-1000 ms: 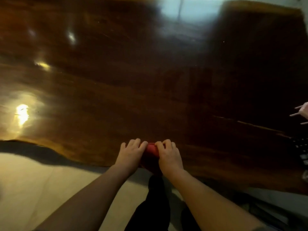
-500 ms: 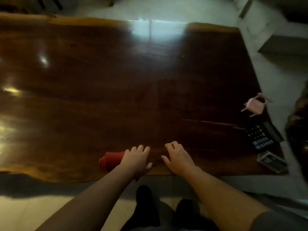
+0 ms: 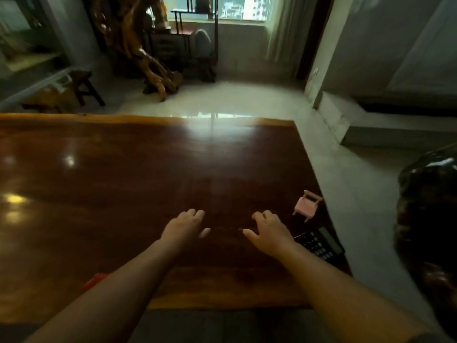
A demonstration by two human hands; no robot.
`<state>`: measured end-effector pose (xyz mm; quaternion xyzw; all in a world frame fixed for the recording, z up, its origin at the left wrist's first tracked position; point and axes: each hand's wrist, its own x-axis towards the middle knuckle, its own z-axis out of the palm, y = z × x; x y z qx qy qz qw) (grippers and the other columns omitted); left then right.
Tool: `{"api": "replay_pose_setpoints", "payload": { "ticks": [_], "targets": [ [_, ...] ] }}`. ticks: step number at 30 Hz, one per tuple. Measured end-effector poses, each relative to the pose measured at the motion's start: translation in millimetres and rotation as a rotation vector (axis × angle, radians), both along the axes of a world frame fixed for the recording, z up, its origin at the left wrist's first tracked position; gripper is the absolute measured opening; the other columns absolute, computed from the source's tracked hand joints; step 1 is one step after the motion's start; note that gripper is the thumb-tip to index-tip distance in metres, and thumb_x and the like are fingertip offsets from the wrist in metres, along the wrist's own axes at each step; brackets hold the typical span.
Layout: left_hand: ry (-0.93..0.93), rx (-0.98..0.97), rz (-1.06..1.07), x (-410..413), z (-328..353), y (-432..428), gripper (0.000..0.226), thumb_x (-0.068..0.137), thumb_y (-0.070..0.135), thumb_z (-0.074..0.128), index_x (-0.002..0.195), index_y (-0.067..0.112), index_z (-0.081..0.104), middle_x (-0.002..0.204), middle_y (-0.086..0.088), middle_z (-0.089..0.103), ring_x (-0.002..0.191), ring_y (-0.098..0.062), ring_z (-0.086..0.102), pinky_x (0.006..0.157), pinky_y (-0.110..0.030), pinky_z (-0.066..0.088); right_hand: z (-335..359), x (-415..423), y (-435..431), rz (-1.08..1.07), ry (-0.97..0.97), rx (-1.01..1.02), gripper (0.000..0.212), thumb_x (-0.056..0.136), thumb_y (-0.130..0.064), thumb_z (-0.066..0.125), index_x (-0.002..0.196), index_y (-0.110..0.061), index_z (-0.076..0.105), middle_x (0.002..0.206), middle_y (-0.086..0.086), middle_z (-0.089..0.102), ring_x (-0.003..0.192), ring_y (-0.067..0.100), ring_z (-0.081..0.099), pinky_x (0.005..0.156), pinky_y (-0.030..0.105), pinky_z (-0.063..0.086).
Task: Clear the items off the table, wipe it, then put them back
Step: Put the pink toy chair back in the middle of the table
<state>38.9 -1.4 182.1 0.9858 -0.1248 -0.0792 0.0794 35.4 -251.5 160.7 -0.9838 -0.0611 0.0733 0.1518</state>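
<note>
The dark glossy wooden table (image 3: 123, 184) fills the lower left of the view. My left hand (image 3: 184, 225) and my right hand (image 3: 268, 231) hover above it near the middle, fingers spread, holding nothing. A red cloth (image 3: 95, 279) lies by the near edge, mostly hidden behind my left forearm. A small pink toy chair (image 3: 308, 205) stands near the table's right edge, just right of my right hand. A black calculator (image 3: 319, 242) lies behind my right wrist.
A dark shiny rounded object (image 3: 427, 219) stands off the table at the right. Beyond the far edge are pale floor tiles (image 3: 222, 100), a carved root sculpture (image 3: 138, 50), a small stool (image 3: 84, 87) and a window.
Both hands let go of the red cloth, left it near the table's front edge, and moved forward and right, fingers apart. The view tilted up, showing the room.
</note>
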Motion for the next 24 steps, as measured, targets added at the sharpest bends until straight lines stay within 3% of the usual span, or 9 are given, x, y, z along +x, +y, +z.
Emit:
{"api": "replay_pose_setpoints", "payload": {
  "ticks": [13, 24],
  "targets": [
    [-0.08, 0.068, -0.06, 9.1, 22.6, -40.6, 0.055, 0.09, 0.051, 0.052, 0.133, 0.017, 0.041, 0.128, -0.008, 0.049, 0.117, -0.029, 0.049, 0.085, -0.043, 0.046, 23.7, 4.9, -17.5, -0.028, -0.09, 0.08, 0.068, 0.089, -0.058, 0.054, 0.144, -0.022, 0.035, 0.144, 0.005, 0.039, 0.129, 0.023, 0.04, 0.095, 0.041, 0.049],
    [0.084, 0.043, -0.052, 36.5, -44.6, -41.4, 0.045, 0.094, 0.05, 0.045, 0.126, 0.019, 0.045, 0.121, -0.005, 0.053, 0.11, -0.025, 0.051, 0.084, -0.039, 0.045, -15.5, 36.5, -64.1, -0.156, 0.187, 0.091, 0.06, 0.089, -0.048, 0.059, 0.141, -0.024, 0.042, 0.142, 0.004, 0.043, 0.123, 0.021, 0.047, 0.092, 0.038, 0.05]
  ]
}}
